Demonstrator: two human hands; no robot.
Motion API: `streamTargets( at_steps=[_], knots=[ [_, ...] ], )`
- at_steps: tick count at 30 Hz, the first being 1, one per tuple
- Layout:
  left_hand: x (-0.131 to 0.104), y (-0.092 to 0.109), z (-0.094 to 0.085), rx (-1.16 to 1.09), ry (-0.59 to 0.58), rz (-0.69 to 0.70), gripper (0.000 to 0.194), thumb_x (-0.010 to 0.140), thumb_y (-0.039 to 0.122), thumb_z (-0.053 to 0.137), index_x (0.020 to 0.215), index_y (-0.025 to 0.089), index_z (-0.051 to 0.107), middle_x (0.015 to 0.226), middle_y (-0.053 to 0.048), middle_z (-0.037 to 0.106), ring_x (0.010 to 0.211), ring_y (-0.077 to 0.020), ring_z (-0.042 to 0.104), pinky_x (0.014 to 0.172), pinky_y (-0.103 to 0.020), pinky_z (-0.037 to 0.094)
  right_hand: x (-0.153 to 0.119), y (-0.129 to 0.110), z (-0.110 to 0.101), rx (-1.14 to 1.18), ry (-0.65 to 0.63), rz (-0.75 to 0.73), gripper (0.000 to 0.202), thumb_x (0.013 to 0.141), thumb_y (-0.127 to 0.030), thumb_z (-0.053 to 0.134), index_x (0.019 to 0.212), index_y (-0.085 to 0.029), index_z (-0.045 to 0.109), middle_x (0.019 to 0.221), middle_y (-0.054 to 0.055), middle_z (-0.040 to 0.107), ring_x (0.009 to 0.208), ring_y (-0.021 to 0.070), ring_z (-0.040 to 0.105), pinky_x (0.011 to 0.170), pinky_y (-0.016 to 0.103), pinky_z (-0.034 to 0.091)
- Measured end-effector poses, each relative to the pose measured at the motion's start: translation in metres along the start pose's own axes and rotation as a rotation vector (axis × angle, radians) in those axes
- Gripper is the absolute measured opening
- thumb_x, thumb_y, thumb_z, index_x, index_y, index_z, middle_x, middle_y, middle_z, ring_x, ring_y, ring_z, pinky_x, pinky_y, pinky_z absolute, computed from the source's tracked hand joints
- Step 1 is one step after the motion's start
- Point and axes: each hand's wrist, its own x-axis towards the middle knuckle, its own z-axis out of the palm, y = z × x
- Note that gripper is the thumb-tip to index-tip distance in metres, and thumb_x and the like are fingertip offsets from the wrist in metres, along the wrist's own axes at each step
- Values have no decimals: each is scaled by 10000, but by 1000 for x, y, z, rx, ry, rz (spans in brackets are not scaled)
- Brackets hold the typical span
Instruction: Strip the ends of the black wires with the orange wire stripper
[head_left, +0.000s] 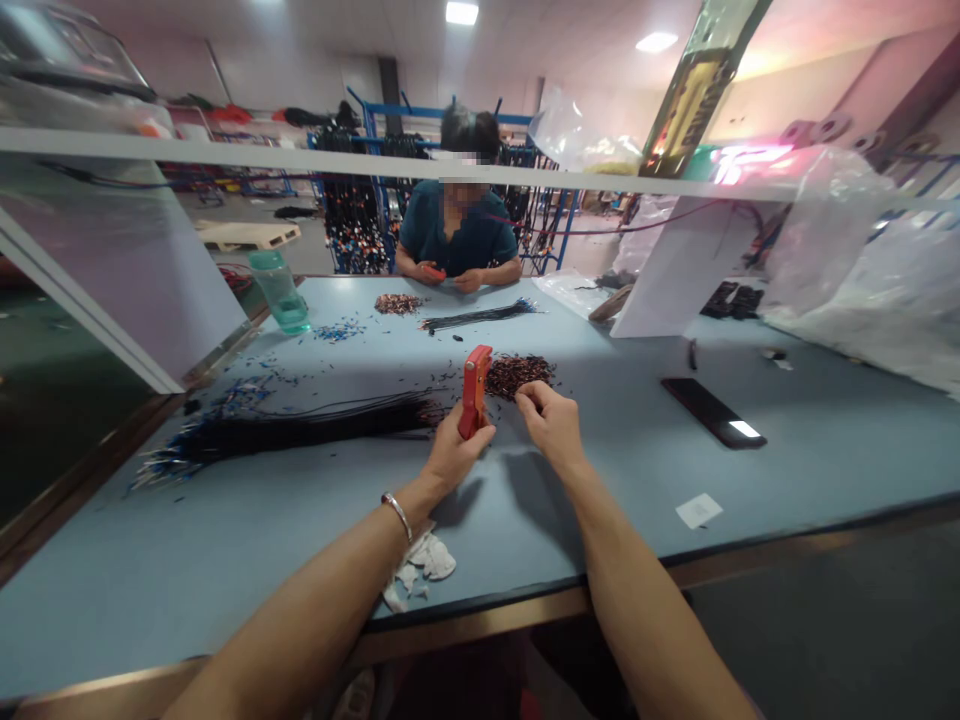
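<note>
My left hand (456, 452) is closed around a red wire stripper (474, 388), which stands upright with its orange part facing right. Just right of it lies a heap of small dark brown and copper-coloured pieces (517, 374). At the heap's near right edge, the thumb and fingertips of my right hand (553, 418) are pinched together; whatever is between them is too small to make out. To the left a thick bundle of black wires (307, 425) lies lengthwise, its stripped-looking end near my left hand and blue-and-silver tips at the far left.
Across the table a person (459, 235) holds a red tool. Before them lie a smaller wire bundle (480, 316) and a copper-coloured heap (397, 303). A green bottle (281, 292), blue scraps (339, 329), a phone (712, 411), a paper label (699, 511) and crumpled tissue (433, 557) lie around.
</note>
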Motion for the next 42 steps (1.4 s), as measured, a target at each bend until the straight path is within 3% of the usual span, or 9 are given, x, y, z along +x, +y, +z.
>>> streamTargets(
  at_steps=[4, 7, 14, 20, 25, 33, 42],
  knots=[
    [1, -3, -2, 206, 123, 64, 199, 660, 154, 619, 838, 204, 546, 677, 41, 534, 637, -126, 460, 670, -239, 366, 0, -3, 2, 112, -29, 37, 210, 776, -351, 499, 712, -196, 625, 566, -27, 550, 526, 121, 460, 546, 234, 358],
    [-1, -1, -3, 297, 151, 102, 265, 650, 127, 596, 899, 213, 566, 732, 22, 561, 685, -155, 497, 719, -257, 379, 0, -3, 3, 220, -61, 80, 208, 755, -364, 520, 689, -189, 611, 555, -34, 506, 533, 117, 423, 533, 230, 343],
    [-5, -5, -4, 577, 34, 277, 446, 650, 109, 578, 1085, 207, 555, 1031, -88, 612, 969, -265, 556, 892, -350, 401, -1, -4, 6, 521, -180, 196, 191, 694, -380, 562, 665, -192, 575, 507, -59, 412, 490, 94, 333, 470, 211, 284],
    [-6, -2, -3, 811, -28, 295, 499, 664, 138, 599, 1156, 168, 524, 1055, -140, 595, 1006, -312, 542, 916, -419, 401, -3, -11, 3, 703, -226, 248, 138, 605, -313, 610, 603, -200, 531, 448, -80, 344, 462, 88, 329, 457, 210, 287],
    [-6, -1, -3, 880, -26, 304, 498, 675, 159, 596, 1166, 152, 516, 1049, -152, 594, 996, -319, 549, 903, -427, 416, -2, -6, 3, 744, -205, 280, 100, 585, -263, 594, 637, -186, 557, 476, -83, 382, 444, 58, 249, 421, 190, 219],
    [-6, -5, -3, 948, 18, 352, 464, 699, 181, 581, 1156, 145, 511, 1027, -129, 611, 955, -286, 572, 866, -402, 456, 0, -1, 1, 651, -220, 212, 147, 621, -312, 643, 612, -176, 588, 478, -51, 438, 528, 103, 420, 481, 204, 339],
    [-6, -4, -3, 977, 28, 369, 435, 687, 167, 594, 1115, 148, 520, 1000, -112, 625, 929, -267, 584, 838, -383, 477, 0, -1, 1, 634, -222, 179, 132, 623, -281, 611, 686, -169, 642, 577, -22, 555, 581, 126, 485, 498, 219, 381]
  ],
)
